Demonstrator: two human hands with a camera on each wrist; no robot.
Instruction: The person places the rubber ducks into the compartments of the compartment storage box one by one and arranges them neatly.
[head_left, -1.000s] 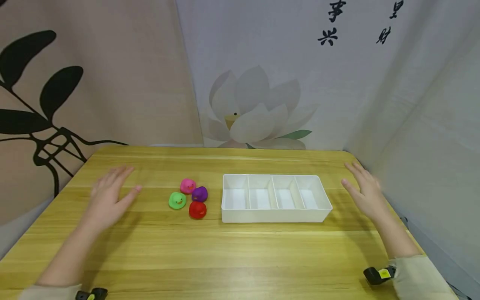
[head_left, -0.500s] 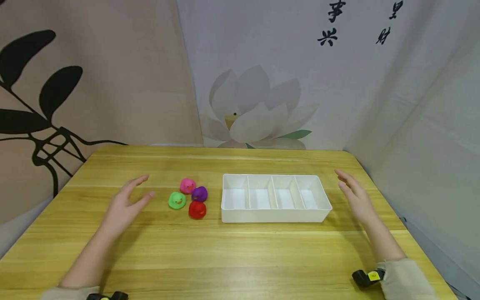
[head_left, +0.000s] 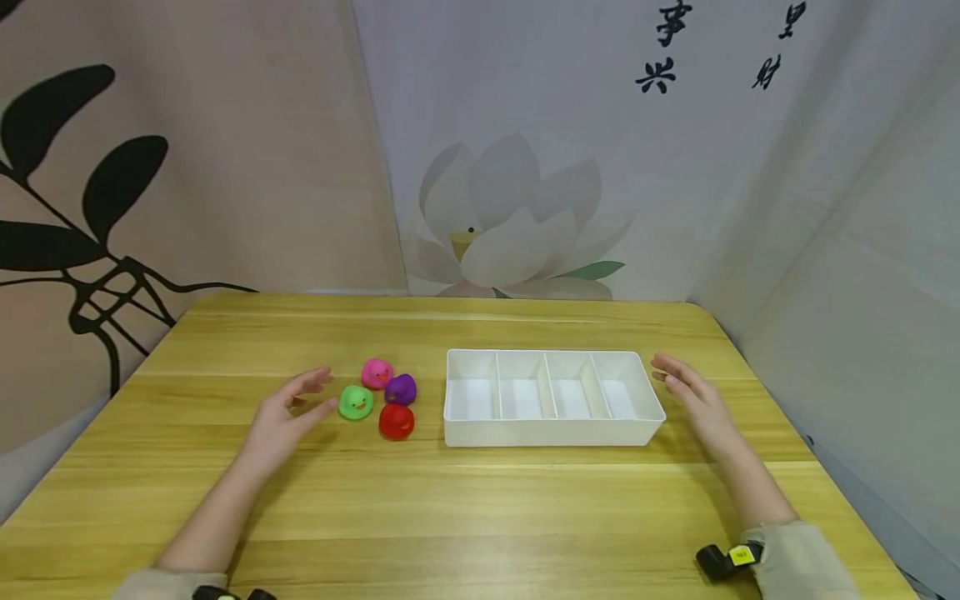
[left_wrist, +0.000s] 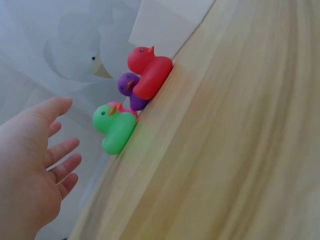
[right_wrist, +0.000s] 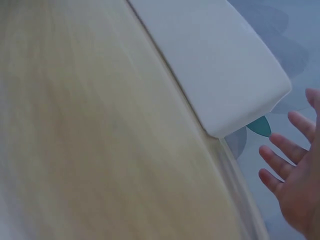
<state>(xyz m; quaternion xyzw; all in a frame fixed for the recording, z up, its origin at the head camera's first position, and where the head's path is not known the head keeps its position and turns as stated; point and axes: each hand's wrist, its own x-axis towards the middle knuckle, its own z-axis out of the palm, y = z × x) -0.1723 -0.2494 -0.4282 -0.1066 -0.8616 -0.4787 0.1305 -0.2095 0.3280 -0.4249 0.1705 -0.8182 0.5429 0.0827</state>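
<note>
My left hand (head_left: 281, 421) hovers just left of the green rubber duck (head_left: 356, 402), fingers loosely spread and holding nothing. Behind that duck sits a pink rubber duck (head_left: 377, 373), with a purple one (head_left: 401, 389) and a red one (head_left: 396, 422) to its right, all in a tight cluster. In the left wrist view the red duck (left_wrist: 152, 72) stands upright, and the pink one is mostly hidden behind the green duck (left_wrist: 117, 127). Beyond the right end of the white divided box (head_left: 547, 432) my right hand (head_left: 701, 408) is held up, its fingers relaxed and apart from the box.
The box's compartments, split by thin upright walls, hold nothing visible. Everything stands on a wooden table (head_left: 480, 517). A printed cloth curtain (head_left: 525, 100) hangs behind the table's back edge and along the right side.
My left hand has moved right, up to the green duck. The right hand has come in leftward toward the box's right end. Ducks and box have stayed in place.
</note>
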